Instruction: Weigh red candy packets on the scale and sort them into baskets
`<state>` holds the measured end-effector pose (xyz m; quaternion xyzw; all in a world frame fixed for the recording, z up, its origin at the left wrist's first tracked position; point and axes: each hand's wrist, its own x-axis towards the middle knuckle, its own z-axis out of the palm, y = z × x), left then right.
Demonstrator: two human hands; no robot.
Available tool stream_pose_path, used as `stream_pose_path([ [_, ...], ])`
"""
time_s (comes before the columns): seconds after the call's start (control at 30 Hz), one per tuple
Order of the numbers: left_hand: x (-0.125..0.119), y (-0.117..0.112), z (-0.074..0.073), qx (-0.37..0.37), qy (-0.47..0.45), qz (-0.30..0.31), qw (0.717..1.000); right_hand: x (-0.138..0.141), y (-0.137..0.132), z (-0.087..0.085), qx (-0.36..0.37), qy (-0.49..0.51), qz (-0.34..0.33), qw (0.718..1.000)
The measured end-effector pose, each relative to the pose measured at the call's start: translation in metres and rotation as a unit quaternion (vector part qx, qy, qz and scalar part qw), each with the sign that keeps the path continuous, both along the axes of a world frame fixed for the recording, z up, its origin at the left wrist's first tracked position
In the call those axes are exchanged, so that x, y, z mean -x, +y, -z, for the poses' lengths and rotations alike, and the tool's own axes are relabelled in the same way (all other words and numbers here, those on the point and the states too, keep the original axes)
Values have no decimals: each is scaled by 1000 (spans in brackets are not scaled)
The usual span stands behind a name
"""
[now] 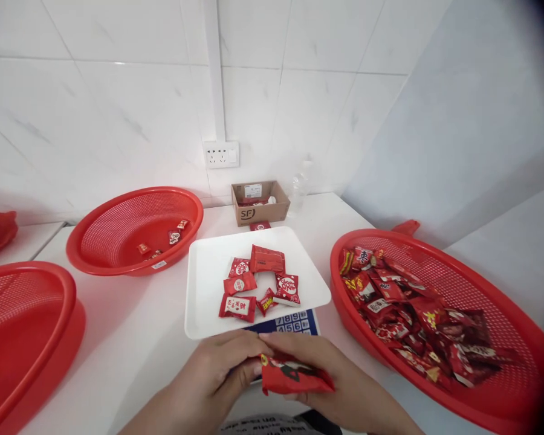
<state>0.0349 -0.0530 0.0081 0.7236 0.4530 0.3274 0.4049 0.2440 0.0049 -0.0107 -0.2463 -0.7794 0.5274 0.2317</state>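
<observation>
Close to my body, a red snack packet [294,376] with a dark printed picture is held low over the near side of a digital scale [310,323]. My right hand [329,353] wraps round the packet from the right. From the left, my left hand [220,368] closes on its left end, thumb at the corner; the fingertips behind are hidden. Just beyond both hands, a white tray [204,266] rests on the scale, and part of the keypad shows. Several small red wrapped snacks [237,307] lie on the tray, with a larger flat red packet [267,260] at the back.
To the right stands a red perforated basket [503,290] heaped with red packets. Another red basket [118,211], back left, holds several small packets; a third [22,350] is at near left. Behind the tray are a cardboard box [265,211] and a clear bottle [300,184].
</observation>
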Motion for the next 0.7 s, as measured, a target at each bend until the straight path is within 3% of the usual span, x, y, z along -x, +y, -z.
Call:
stream_pose_path([
  [0.07,-4,6,8,-30,43,-17,998,-10,-4,3,-39,-17,31,999],
  [0.13,-1,15,15,-90,101,-73,988,-26,-4,10,-87,-28,135,987],
  [0.23,11,34,24,-174,190,-127,958,-51,0,17,-137,-38,319,937],
  [0.37,22,53,31,-122,295,-111,941,-69,11,12,-141,-77,476,865],
  [0.5,23,55,36,-67,327,-47,941,-73,19,11,-140,-106,517,838],
  [0.57,22,54,38,-65,324,-20,943,-74,22,14,-136,-112,518,837],
  [0.7,15,58,36,-85,358,-30,929,-76,28,22,-123,-112,499,851],
])
